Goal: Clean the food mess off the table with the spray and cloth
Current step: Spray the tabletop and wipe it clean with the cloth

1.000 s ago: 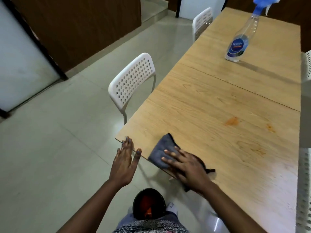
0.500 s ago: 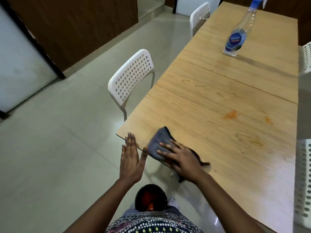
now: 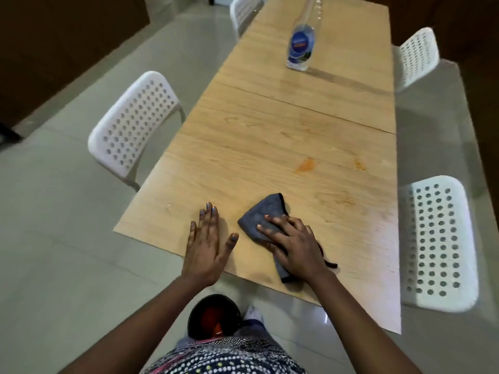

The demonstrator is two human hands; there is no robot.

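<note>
Head view, looking down the long wooden tabletop (image 3: 270, 136), and the right hand (image 3: 295, 245) is flat on the grey cloth (image 3: 260, 215) in the lower middle of the frame, its fingers (image 3: 270, 230) spread and straight, pressing the cloth onto the wood close to the near edge. A dark corner of the cloth sticks out past the wrist. Just left of it, the left hand (image 3: 206, 245) lies palm down on the bare tabletop, fingers straight and close together, thumb out to the side, holding nothing and not touching the cloth. Up beyond the cloth, right of centre, there is an orange smear (image 3: 305, 165), a smaller orange spot (image 3: 360, 164) further right, and a fainter brownish stain (image 3: 341, 198) nearer the cloth, all apart from the cloth. At the top of the frame, well apart from the hands, the spray bottle (image 3: 302, 44) stands upright on the far half of the tabletop, its blue label facing the camera and its head cut off by the frame edge. White perforated chairs sit along both sides: one at left (image 3: 135, 125), one at lower right (image 3: 437, 244), one at upper right (image 3: 418, 56). At the bottom centre, below the tabletop edge, a dark round object with orange inside (image 3: 213, 318) sits on the floor.
</note>
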